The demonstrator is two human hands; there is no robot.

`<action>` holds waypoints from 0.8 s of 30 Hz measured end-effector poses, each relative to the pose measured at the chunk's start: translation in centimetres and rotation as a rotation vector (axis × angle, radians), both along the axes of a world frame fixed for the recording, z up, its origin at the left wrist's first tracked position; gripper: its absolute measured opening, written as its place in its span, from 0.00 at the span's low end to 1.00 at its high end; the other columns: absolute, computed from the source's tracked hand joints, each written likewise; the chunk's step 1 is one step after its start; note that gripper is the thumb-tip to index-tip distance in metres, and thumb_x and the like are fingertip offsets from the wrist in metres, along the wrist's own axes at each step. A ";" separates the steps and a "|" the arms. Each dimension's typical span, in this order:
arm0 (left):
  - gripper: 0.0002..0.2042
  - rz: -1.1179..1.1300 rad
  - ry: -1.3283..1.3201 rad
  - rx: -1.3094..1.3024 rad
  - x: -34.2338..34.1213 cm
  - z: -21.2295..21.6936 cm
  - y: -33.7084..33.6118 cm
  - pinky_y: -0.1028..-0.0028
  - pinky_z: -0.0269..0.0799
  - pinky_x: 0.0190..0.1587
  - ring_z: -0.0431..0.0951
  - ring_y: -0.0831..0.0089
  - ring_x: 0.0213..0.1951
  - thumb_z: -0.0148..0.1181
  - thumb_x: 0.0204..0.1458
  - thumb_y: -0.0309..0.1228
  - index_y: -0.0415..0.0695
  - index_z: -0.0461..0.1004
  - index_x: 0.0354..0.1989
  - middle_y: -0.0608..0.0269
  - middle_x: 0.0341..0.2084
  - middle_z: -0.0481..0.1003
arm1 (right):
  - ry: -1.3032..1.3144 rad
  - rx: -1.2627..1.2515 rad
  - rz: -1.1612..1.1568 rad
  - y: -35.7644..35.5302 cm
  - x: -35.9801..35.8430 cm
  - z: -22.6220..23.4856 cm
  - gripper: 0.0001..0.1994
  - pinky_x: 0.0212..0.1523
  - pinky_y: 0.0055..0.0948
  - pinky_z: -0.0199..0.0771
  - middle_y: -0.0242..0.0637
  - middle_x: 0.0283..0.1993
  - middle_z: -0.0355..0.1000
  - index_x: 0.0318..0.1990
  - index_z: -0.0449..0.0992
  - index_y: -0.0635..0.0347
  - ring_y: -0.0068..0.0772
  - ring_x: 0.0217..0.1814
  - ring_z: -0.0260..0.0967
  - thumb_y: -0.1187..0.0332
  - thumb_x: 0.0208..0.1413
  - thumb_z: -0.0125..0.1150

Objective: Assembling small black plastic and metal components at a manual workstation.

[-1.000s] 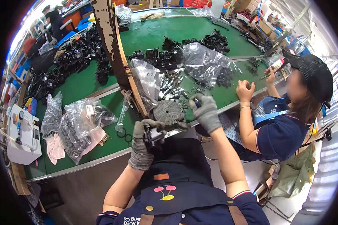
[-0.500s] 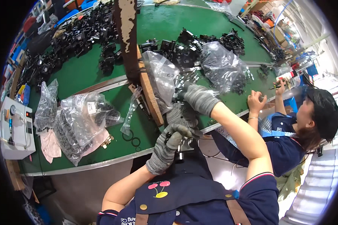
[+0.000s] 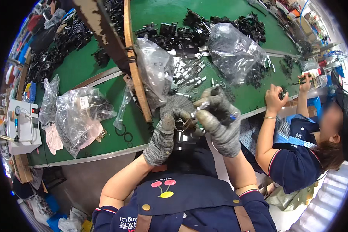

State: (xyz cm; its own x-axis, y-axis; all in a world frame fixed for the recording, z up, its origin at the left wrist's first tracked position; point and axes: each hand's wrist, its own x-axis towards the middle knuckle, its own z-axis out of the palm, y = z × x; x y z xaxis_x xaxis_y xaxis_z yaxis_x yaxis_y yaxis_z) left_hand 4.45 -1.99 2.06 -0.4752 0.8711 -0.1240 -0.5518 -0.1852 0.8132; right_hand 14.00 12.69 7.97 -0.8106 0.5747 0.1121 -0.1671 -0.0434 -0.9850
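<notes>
Both my hands wear grey knit gloves and are close together at the table's near edge. My left hand (image 3: 163,136) is closed, its fingers curled around a small dark part (image 3: 180,124), mostly hidden by the glove. My right hand (image 3: 222,125) pinches a small silvery metal pin (image 3: 200,107) between thumb and fingers, just above the left fingertips. A blue-tipped piece (image 3: 232,117) shows at the right palm; its kind is unclear. Beneath the hands is a shiny metal cylinder (image 3: 183,142). A round grey pad (image 3: 176,105) lies just beyond them. Loose silvery pins (image 3: 190,72) lie farther back.
A wooden post (image 3: 135,77) rises left of the pins. Clear plastic bags (image 3: 236,52) and heaps of black parts (image 3: 166,34) cover much of the green table (image 3: 162,11). Black rings (image 3: 128,137) and a white box (image 3: 23,125) are at left. A co-worker (image 3: 297,143) sits at right.
My right hand has come back from the pile of pins to my left hand, now with a silvery pin in its fingers. The view has shifted slightly.
</notes>
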 end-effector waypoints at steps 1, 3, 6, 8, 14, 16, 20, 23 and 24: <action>0.30 -0.012 0.034 0.004 0.2 0.0 0.4 0.74 0.73 0.50 0.77 0.75 0.44 0.40 0.66 0.61 0.43 0.72 0.47 0.63 0.39 0.77 | 0.022 -0.020 -0.018 -0.1 0.2 -0.3 0.06 0.47 0.24 0.73 0.35 0.46 0.69 0.40 0.79 0.63 0.23 0.44 0.71 0.75 0.56 0.66; 0.29 0.026 0.029 -0.077 1.0 -1.4 0.6 0.76 0.70 0.47 0.73 0.78 0.41 0.39 0.67 0.61 0.44 0.73 0.49 0.68 0.38 0.75 | -0.006 -0.044 0.089 0.3 0.9 -0.5 0.06 0.49 0.27 0.72 0.37 0.47 0.70 0.40 0.78 0.61 0.25 0.46 0.70 0.74 0.55 0.68; 0.30 -0.053 0.152 -0.155 1.1 -2.6 0.2 0.77 0.68 0.45 0.69 0.82 0.40 0.40 0.66 0.62 0.46 0.72 0.50 0.72 0.40 0.73 | 0.157 0.329 0.022 1.2 1.1 -2.0 0.12 0.43 0.30 0.72 0.36 0.43 0.70 0.42 0.79 0.58 0.30 0.42 0.71 0.72 0.49 0.70; 0.31 -0.102 0.149 -0.217 1.2 -2.2 0.0 0.78 0.68 0.45 0.69 0.83 0.41 0.40 0.64 0.64 0.46 0.72 0.50 0.73 0.41 0.72 | 0.107 0.227 0.022 0.8 1.3 -2.2 0.12 0.45 0.32 0.72 0.37 0.44 0.69 0.42 0.79 0.58 0.32 0.43 0.70 0.71 0.49 0.70; 0.42 -0.147 -0.010 -0.275 0.9 0.1 -0.5 0.73 0.73 0.52 0.75 0.76 0.48 0.46 0.53 0.74 0.43 0.71 0.55 0.64 0.46 0.76 | 0.117 0.212 0.016 1.2 1.3 -3.6 0.10 0.45 0.34 0.72 0.38 0.43 0.68 0.39 0.78 0.58 0.35 0.43 0.70 0.72 0.49 0.69; 0.42 -0.102 -0.053 -0.289 1.2 2.1 0.7 0.73 0.73 0.52 0.75 0.76 0.47 0.47 0.53 0.74 0.44 0.71 0.53 0.64 0.47 0.75 | 0.089 0.380 0.052 0.2 1.3 -3.7 0.12 0.46 0.33 0.72 0.37 0.43 0.69 0.41 0.78 0.55 0.36 0.45 0.70 0.73 0.48 0.71; 0.37 -0.040 -0.043 -0.253 0.4 1.2 -0.1 0.73 0.72 0.51 0.74 0.77 0.44 0.56 0.53 0.69 0.43 0.73 0.49 0.66 0.42 0.75 | 0.123 0.572 0.183 0.0 1.7 -3.2 0.25 0.48 0.33 0.71 0.38 0.49 0.66 0.53 0.74 0.54 0.35 0.47 0.68 0.73 0.44 0.75; 0.25 -0.024 0.062 -0.036 -1.3 -0.4 0.4 0.71 0.72 0.51 0.72 0.77 0.41 0.64 0.56 0.57 0.44 0.72 0.41 0.66 0.36 0.74 | 0.171 0.321 0.213 1.3 2.7 -2.0 0.52 0.49 0.28 0.68 0.34 0.53 0.66 0.72 0.55 0.55 0.28 0.48 0.66 0.66 0.37 0.82; 0.22 -0.043 0.003 0.057 -1.4 0.0 2.0 0.70 0.72 0.49 0.71 0.77 0.39 0.64 0.57 0.53 0.44 0.71 0.39 0.67 0.34 0.72 | 0.143 0.227 0.123 2.2 4.3 -1.2 0.58 0.49 0.26 0.67 0.32 0.54 0.67 0.75 0.50 0.53 0.26 0.48 0.65 0.66 0.36 0.83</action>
State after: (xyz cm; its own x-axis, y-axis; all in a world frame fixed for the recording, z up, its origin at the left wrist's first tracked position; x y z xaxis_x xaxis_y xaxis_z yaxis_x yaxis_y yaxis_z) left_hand 3.07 0.03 2.06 -0.4371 0.8965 -0.0720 -0.5577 -0.2074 0.8037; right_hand 18.29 14.88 6.75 -0.8394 0.4201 0.3447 -0.3118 0.1472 -0.9387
